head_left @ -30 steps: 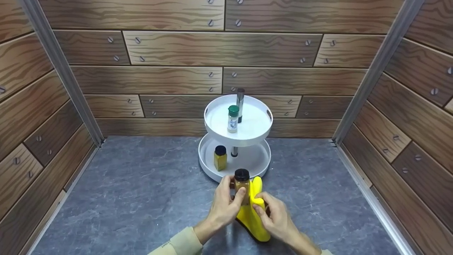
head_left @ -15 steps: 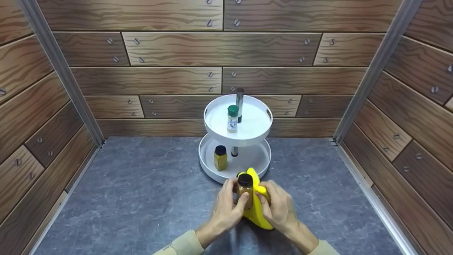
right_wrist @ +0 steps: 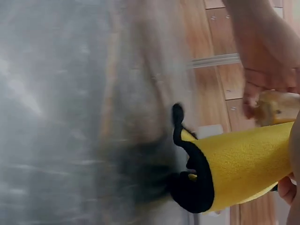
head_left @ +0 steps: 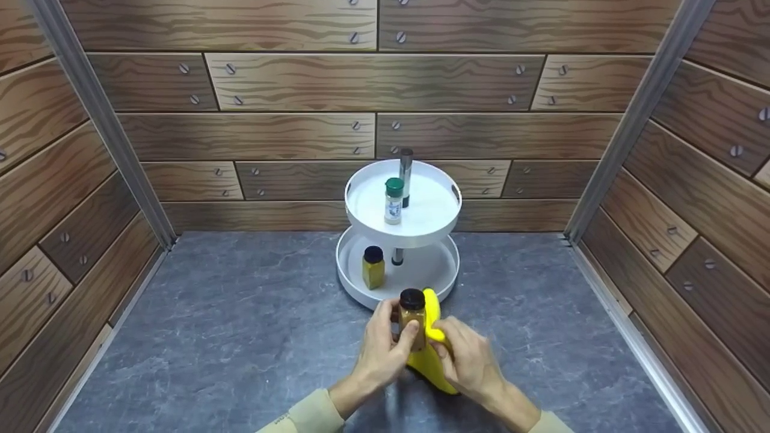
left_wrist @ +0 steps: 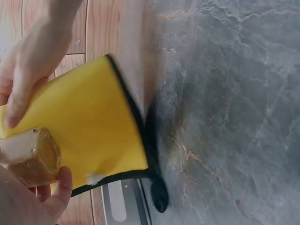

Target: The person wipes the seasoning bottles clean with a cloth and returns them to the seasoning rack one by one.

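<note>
In the head view my left hand grips a spice jar with a black lid and brownish contents, held upright in front of the stand. My right hand pinches a yellow cloth with black edging, close against the jar's right side. From the left wrist, the jar's base shows between my fingers, overlapping the cloth. The cloth hangs from my right hand in the right wrist view, its black-edged lower end loosely folded.
Behind the hands stands a white two-tier round stand. Its lower tier holds a black-lidded jar of yellow contents; its upper tier holds a green-capped shaker. Wood-patterned walls surround the grey marbled table.
The cloth and right hand rose toward the stand, then dropped back slightly, shifting against the jar. The jar moved a little right and then back left in my left hand.
</note>
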Action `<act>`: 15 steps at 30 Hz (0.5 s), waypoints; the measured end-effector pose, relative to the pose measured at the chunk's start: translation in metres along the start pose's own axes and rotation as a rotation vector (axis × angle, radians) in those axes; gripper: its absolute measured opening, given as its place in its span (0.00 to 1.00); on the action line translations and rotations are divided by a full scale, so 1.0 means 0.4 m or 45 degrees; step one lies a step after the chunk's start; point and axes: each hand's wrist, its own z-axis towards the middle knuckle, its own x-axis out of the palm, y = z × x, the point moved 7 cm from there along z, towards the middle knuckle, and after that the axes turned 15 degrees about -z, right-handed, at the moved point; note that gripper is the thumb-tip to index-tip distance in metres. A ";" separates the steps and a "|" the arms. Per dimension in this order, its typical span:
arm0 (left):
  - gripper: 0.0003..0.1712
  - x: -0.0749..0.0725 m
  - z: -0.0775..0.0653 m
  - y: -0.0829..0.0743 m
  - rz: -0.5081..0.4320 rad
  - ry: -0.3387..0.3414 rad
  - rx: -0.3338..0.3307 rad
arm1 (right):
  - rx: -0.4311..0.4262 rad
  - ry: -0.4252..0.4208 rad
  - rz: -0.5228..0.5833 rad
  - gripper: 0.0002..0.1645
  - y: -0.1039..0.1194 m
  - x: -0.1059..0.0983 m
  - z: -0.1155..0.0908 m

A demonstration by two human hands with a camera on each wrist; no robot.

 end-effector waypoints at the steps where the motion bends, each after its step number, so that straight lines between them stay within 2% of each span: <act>1: 0.18 -0.001 0.002 0.000 -0.009 0.002 -0.012 | -0.015 0.003 0.007 0.09 0.003 0.003 -0.008; 5: 0.18 -0.006 0.009 -0.003 -0.024 0.001 -0.034 | -0.054 0.023 0.009 0.08 0.012 0.013 -0.033; 9: 0.19 -0.009 0.014 -0.006 -0.024 -0.013 -0.034 | -0.036 0.062 0.027 0.07 0.014 0.018 -0.046; 12: 0.19 -0.009 0.016 -0.008 -0.023 -0.011 -0.032 | -0.005 0.076 0.059 0.07 0.014 0.017 -0.043; 15: 0.19 -0.006 0.017 -0.012 -0.007 -0.003 -0.006 | 0.036 0.056 0.100 0.11 0.009 0.011 -0.026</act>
